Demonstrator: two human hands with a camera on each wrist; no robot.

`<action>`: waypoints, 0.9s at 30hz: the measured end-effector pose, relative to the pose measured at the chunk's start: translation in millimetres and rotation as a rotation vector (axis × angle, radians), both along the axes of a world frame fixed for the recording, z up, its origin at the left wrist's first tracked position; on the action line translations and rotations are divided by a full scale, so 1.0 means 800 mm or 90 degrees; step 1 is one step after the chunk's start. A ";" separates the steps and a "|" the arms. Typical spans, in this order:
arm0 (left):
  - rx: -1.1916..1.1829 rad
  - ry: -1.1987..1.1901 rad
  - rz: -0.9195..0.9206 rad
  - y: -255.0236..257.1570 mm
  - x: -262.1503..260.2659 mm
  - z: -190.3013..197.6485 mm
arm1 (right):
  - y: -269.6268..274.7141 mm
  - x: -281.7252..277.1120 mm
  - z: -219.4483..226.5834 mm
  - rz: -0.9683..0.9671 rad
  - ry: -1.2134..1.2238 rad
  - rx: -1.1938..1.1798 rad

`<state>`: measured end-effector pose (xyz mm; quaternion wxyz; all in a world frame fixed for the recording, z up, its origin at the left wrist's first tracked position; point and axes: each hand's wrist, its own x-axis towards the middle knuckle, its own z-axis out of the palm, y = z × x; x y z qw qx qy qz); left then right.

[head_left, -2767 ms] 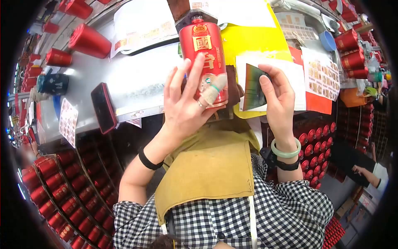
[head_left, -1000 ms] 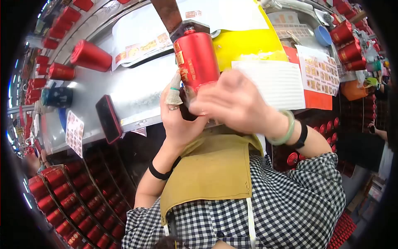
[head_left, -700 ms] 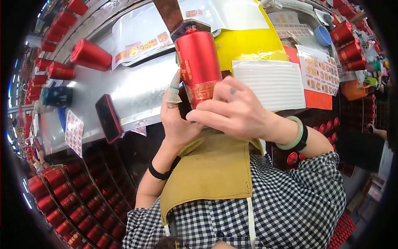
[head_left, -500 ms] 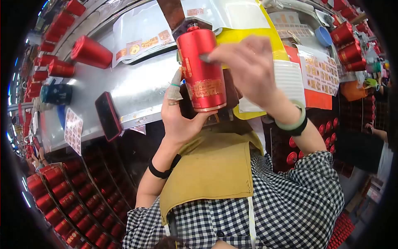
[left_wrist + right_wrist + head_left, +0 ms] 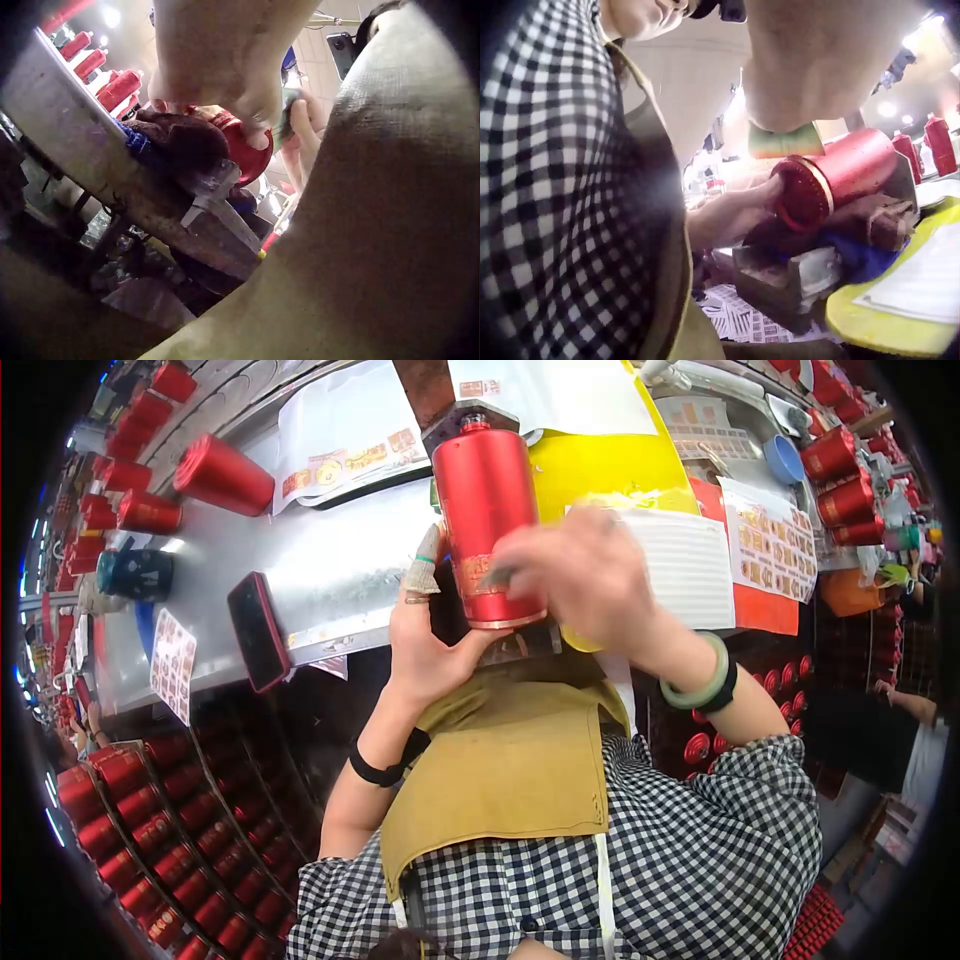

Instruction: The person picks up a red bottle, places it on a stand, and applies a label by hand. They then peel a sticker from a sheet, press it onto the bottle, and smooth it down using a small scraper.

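the red bottle (image 5: 488,510) lies on a dark cradle (image 5: 870,221) at the near edge of the metal table (image 5: 330,575); the left hand (image 5: 432,645) cups its base, fingers curled; the right hand (image 5: 590,585) presses a small card (image 5: 784,140) against the bottle's gold label, gripping it.

A dark phone (image 5: 256,630) lies on the metal worktop (image 5: 330,570), near a sticker sheet (image 5: 172,663) at its edge. Red bottles (image 5: 224,475) lie on their sides further back. A yellow mat (image 5: 600,465) carries white paper (image 5: 690,565); a blue bowl (image 5: 783,458) sits beyond.
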<state>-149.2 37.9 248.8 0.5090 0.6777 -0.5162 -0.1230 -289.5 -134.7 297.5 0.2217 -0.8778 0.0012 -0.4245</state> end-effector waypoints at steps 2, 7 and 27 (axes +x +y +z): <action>-0.002 0.006 -0.003 0.000 -0.001 0.000 | -0.040 0.002 0.003 -0.126 -0.043 -0.087; -0.063 0.146 0.011 -0.007 -0.007 -0.009 | 0.021 -0.026 0.007 0.165 0.046 -0.063; -0.047 -0.015 0.110 -0.017 -0.023 0.013 | 0.012 -0.005 0.015 0.100 0.044 -0.027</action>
